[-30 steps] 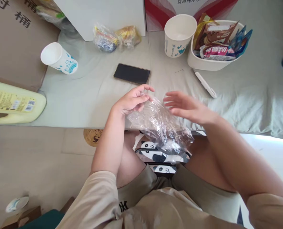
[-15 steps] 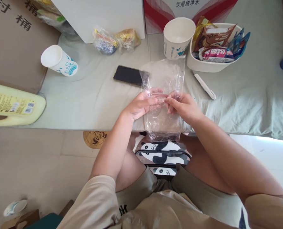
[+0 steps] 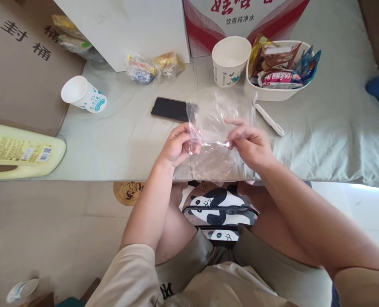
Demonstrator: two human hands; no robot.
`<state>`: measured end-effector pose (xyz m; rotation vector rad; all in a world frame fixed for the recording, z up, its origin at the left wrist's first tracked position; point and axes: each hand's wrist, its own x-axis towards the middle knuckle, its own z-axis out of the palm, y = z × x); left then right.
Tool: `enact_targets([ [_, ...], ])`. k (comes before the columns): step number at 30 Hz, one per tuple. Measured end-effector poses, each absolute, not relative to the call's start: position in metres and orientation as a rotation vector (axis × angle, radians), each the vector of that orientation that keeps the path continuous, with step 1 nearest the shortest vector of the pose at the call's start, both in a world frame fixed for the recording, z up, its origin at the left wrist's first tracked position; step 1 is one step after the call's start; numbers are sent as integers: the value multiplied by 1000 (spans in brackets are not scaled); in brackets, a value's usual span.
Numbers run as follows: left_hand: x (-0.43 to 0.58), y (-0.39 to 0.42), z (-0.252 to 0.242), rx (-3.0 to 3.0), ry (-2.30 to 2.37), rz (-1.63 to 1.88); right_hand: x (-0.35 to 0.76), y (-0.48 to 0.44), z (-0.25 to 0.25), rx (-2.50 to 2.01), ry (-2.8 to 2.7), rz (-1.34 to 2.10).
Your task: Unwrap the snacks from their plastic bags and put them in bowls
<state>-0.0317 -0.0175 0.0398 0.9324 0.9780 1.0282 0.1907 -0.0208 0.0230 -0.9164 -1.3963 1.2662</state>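
Observation:
A clear plastic bag (image 3: pixel 216 128) is stretched flat between both hands, just above the near edge of a pale green sheet (image 3: pixel 128 136). My left hand (image 3: pixel 176 145) is closed, pinching the bag's left side. My right hand (image 3: pixel 248 143) is closed too, pinching the right side. The bag looks empty and crinkled. Its upper part stands up in front of the phone's right end.
A dark phone (image 3: pixel 168 109) lies behind the bag. Two paper cups (image 3: pixel 83 94) (image 3: pixel 230 60), a white tub of snack packets (image 3: pixel 277 70), a white pen (image 3: pixel 269 120), wrapped sweets (image 3: pixel 153 67), a yellow bottle (image 3: pixel 20 150) and cardboard boxes (image 3: pixel 23 64) surround it. A panda-print stool (image 3: pixel 219 209) sits between my knees.
The bag went from crumpled and hanging low under my open hands to raised and pulled flat. Both hands closed on its sides and moved apart.

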Motion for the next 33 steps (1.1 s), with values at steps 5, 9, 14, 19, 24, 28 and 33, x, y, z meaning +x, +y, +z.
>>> enact_targets([
  [5,-27,-7,31,989,1078,1022,201,-12,17,-948,-1458,1246],
  [9,-25,-1,21,1146,1206,1112,207,-4,8,-1086,-1357,1248],
  [14,-28,-3,18,1312,1200,1245,203,-2,4,-1146,-1118,1365],
  [19,-30,-5,22,1234,1128,1355,196,-10,11,-1187,-1230,1462],
  [24,-25,-10,29,905,1052,1140,194,-12,19,-1200,-1267,1363],
  [28,-19,-14,33,783,1069,920,194,-10,18,-1140,-1193,1384],
  [33,-15,-12,32,731,1122,966,193,-13,17,-1166,-1255,1617],
])
